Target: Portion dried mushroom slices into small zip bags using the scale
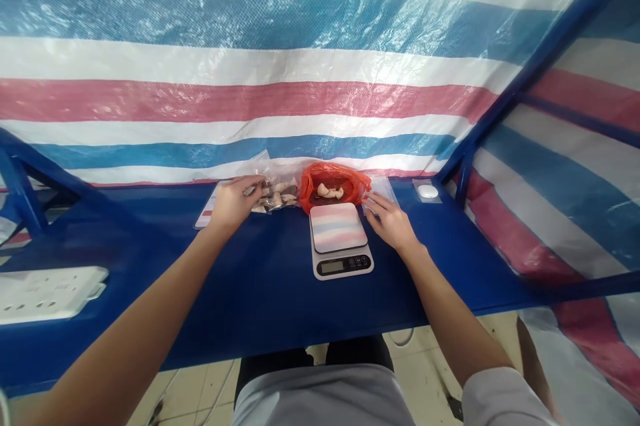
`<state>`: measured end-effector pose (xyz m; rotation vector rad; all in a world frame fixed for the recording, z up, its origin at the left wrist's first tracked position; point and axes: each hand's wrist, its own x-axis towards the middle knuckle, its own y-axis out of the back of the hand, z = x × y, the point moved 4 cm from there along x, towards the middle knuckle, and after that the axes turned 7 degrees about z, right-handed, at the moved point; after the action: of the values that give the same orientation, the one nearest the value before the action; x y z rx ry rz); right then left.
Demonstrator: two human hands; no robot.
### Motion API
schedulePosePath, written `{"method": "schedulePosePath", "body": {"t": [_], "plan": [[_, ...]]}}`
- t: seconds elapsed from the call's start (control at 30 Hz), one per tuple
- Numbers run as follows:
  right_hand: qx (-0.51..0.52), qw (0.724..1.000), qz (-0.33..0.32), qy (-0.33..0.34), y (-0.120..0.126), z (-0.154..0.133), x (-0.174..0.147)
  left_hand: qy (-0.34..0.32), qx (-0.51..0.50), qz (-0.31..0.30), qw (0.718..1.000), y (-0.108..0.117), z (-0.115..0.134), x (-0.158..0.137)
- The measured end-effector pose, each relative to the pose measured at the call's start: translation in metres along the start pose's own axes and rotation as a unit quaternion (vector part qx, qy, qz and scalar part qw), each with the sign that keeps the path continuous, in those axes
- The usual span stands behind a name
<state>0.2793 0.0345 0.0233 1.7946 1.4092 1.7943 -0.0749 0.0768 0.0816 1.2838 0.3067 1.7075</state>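
My left hand (236, 203) is at the left side of a clear plastic bag (264, 163), thumb and fingers curled onto its edge. Pale, irregular dried pieces (284, 194) show through this bag. To its right a red plastic bag (311, 187) stands with its mouth spread, and a few cream-coloured chunks (330, 192) lie inside. Beside the red bag's right rim is my right hand (393, 219), fingers stretched out and apart, the tips close to the rim. A white digital kitchen scale (339, 229) sits just in front of the red bag; nothing rests on its plate.
Under the left hand lies a white printed card (204, 216). Another clear bag (387, 187) is behind the right hand. A white round object in a small bag (427, 192) lies farther right. A power strip (53, 293) occupies the blue table's (270, 299) left. Blue frame bars (500, 106) and striped sheeting enclose it.
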Motion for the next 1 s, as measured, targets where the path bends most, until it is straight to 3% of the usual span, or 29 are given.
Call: {"method": "schedulePosePath", "body": {"t": [0.17, 0.33, 0.53, 0.67, 0.77, 0.9, 1.0], "plan": [[0.075, 0.997, 0.019, -0.002, 0.007, -0.023, 0.016, 0.055, -0.13, 0.05, 0.989, 0.004, 0.028, -0.012], [0.205, 0.978, 0.005, -0.041, 0.0, -0.045, 0.033, 0.12, -0.305, 0.054, 0.943, -0.013, 0.055, -0.034], [0.367, 0.921, -0.021, -0.128, -0.027, -0.052, 0.043, 0.237, -0.555, 0.037, 0.796, -0.042, 0.079, -0.063], [0.492, 0.839, -0.038, -0.23, -0.046, -0.047, 0.04, 0.327, -0.643, 0.01, 0.693, -0.05, 0.088, -0.07], [0.565, 0.776, -0.054, -0.276, -0.053, -0.049, 0.037, 0.376, -0.67, -0.013, 0.64, -0.054, 0.089, -0.072], [0.578, 0.756, -0.042, -0.305, -0.054, -0.048, 0.035, 0.403, -0.662, -0.016, 0.632, -0.061, 0.081, -0.073], [0.553, 0.765, -0.023, -0.328, -0.055, -0.043, 0.034, 0.394, -0.629, 0.006, 0.67, -0.063, 0.066, -0.073]]}}
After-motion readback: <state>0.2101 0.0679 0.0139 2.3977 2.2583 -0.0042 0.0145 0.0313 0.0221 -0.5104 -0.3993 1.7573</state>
